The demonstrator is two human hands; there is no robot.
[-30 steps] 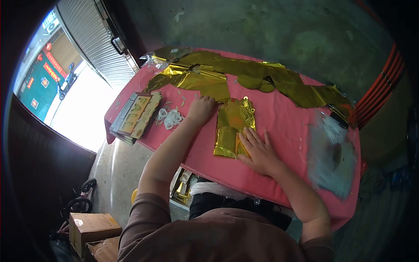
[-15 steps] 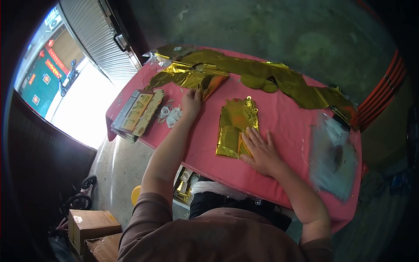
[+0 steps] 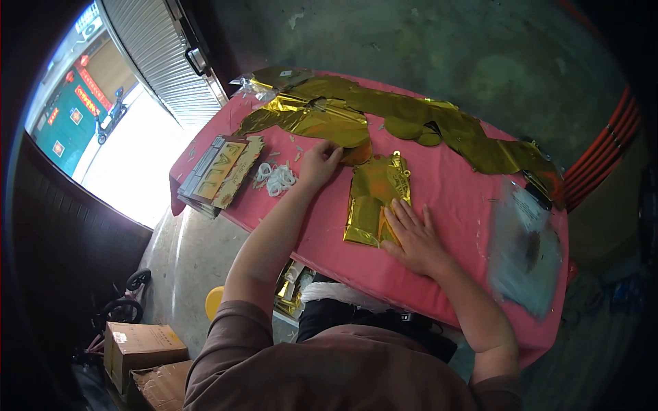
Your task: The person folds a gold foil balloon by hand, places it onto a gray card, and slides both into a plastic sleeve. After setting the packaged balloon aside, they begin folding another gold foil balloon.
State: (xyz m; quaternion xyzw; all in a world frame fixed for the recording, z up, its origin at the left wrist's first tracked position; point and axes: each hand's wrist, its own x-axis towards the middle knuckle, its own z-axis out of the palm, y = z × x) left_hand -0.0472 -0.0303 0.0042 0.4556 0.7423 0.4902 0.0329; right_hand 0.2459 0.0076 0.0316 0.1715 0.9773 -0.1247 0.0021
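My left hand (image 3: 321, 166) pinches the edge of a gold foil piece (image 3: 358, 152) that lies at the near side of the gold foil pile. Its fingertips are closed together at that edge. My right hand (image 3: 417, 241) rests with fingers spread on the lower right part of a folded gold foil packet (image 3: 363, 216). Shiny and creased, this packet lies flat on the pink tablecloth (image 3: 319, 229), with a small tab at its top. White rubber-band-like loops (image 3: 279, 179) lie beside my left forearm.
A long pile of gold foil (image 3: 404, 106) runs along the table's far edge. Printed cards marked "FALL" (image 3: 223, 171) are stacked at the left. Clear plastic bags (image 3: 524, 257) lie at the right. Cardboard boxes (image 3: 145, 346) stand on the floor, lower left.
My left hand has moved right with the foil edge, drawing the gold piece toward the folded packet. My right hand stays on the packet.
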